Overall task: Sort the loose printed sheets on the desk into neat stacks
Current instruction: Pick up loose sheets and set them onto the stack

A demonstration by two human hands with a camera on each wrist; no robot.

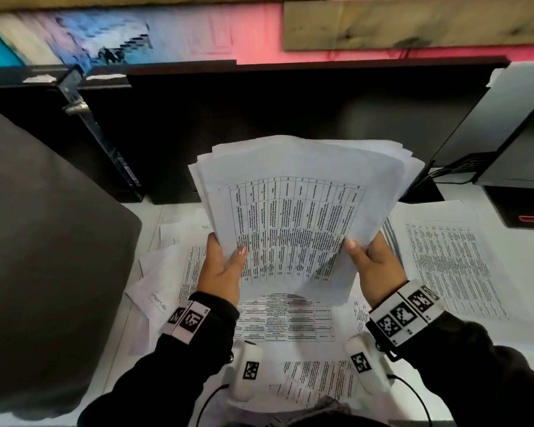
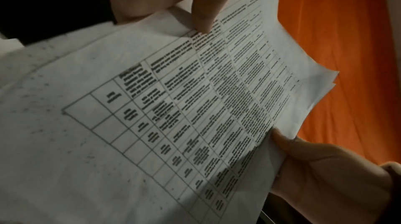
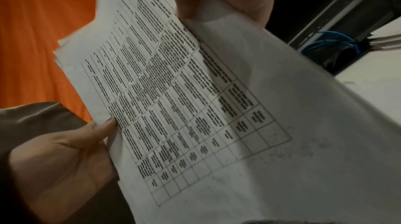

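From the head view, the left hand and right hand each pinched a lower corner of the bundle above the littered desk; both wrist views showed thumbs clamping its uneven edges, so gathering seemed underway and squaring came next.

A dark grey cushion overhangs the white tabletop's left edge, a black monitor stands along its far edge, a black device sits at its far right corner, and blue cables lie behind.
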